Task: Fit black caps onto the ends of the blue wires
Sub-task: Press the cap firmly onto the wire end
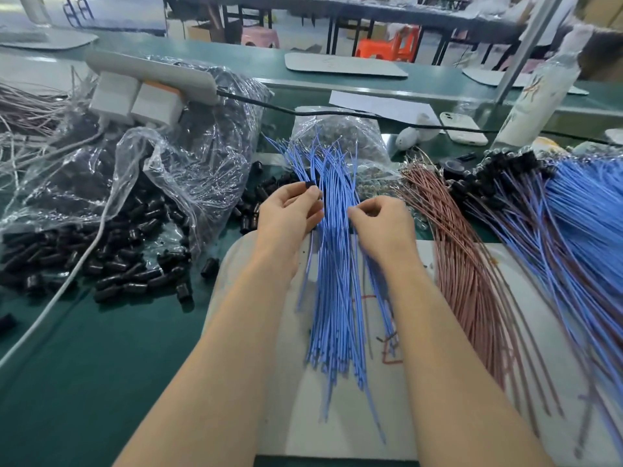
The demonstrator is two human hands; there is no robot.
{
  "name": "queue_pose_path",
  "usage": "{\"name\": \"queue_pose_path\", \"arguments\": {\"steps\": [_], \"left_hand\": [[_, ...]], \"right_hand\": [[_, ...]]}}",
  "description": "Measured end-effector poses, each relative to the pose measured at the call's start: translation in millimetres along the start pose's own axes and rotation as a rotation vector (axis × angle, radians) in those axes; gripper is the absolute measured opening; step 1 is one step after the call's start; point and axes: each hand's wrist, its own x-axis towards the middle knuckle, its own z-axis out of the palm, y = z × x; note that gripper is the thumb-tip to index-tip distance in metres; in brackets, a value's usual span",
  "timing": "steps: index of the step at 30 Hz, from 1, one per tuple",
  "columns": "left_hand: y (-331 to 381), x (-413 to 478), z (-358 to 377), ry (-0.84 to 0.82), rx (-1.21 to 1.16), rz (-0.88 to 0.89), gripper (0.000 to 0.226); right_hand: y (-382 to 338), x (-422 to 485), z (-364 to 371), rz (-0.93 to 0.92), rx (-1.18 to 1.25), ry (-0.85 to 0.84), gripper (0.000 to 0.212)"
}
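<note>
A loose bundle of blue wires [337, 264] lies on a white mat [472, 416] in front of me, its bare ends fanning out toward the back. My left hand [286, 210] pinches one black cap [310, 186] between thumb and fingertips, just left of the bundle. On the bundle's right side, my right hand [384, 224] has its fingers curled and pinches at the blue wires. A heap of loose black caps [101, 261] spills out of a clear plastic bag [168, 176] at the left.
Pink-brown wires [465, 264] lie right of the bundle, and blue wires with black caps fitted [556, 210] lie at the far right. A white power strip [148, 82], a phone [463, 128] and a bottle [536, 92] stand on the green table [84, 365].
</note>
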Motion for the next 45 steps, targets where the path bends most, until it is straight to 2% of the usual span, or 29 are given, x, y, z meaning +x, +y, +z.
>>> {"name": "queue_pose_path", "arguments": {"steps": [5,8,10,12,14,16,18,22,23,24,27,28,30,32,35,37,41,45], "left_hand": [[2,-3,0,-0.072,0.022,-0.024,0.007],[2,-6,2,-0.136,0.046,-0.042,0.006],[3,-7,3,-0.205,0.043,-0.064,0.007],[4,-9,4,-0.273,0.042,-0.064,0.006],[4,-10,6,-0.277,0.068,-0.011,0.007],[5,-11,6,-0.203,0.116,0.076,0.01],[6,-9,4,-0.15,0.098,0.12,0.011],[8,-8,2,-0.171,-0.045,0.079,0.012],[8,-8,3,-0.167,-0.055,0.068,0.012],[8,-8,3,-0.155,-0.06,0.055,0.011],[6,-6,4,-0.121,-0.056,0.03,0.009],[6,-5,4,-0.117,-0.055,0.028,0.009],[7,-5,3,-0.139,-0.055,0.021,0.007],[8,-7,3,-0.233,-0.049,0.004,0.005],[7,-11,3,-0.412,0.087,-0.019,0.008],[3,-15,4,-0.458,0.229,0.004,0.007],[0,-14,4,-0.421,0.353,0.124,0.009],[-3,-12,5,-0.393,0.357,0.16,0.009]], "right_hand": [[2,4,-17,0.211,0.572,-0.151,0.014],[-2,3,-24,0.236,0.877,-0.228,0.007],[-4,3,-28,0.233,1.019,-0.25,0.007],[-5,2,-28,0.244,1.02,-0.286,0.01],[-5,-2,-25,0.22,0.814,-0.373,0.01],[-6,-5,-23,0.193,0.709,-0.484,0.01],[-6,-5,-25,0.157,0.876,-0.567,0.011],[-3,-2,-40,-0.072,1.457,-0.726,0.017],[-3,-2,-40,-0.088,1.494,-0.728,0.016],[-3,-2,-38,-0.058,1.418,-0.671,0.015],[-6,-3,-26,0.09,0.817,-0.359,0.013],[-7,-4,-25,0.125,0.794,-0.32,0.012],[-10,-5,-29,0.086,1.078,-0.332,0.012],[-9,-3,-36,-0.007,1.318,-0.257,0.012],[-8,-2,-34,0.01,1.236,0.017,0.011],[-7,-1,-29,0.006,1.146,0.136,0.012],[-3,2,-23,-0.028,1.016,0.126,0.015],[-2,2,-12,-0.068,0.69,0.012,0.018]]}}
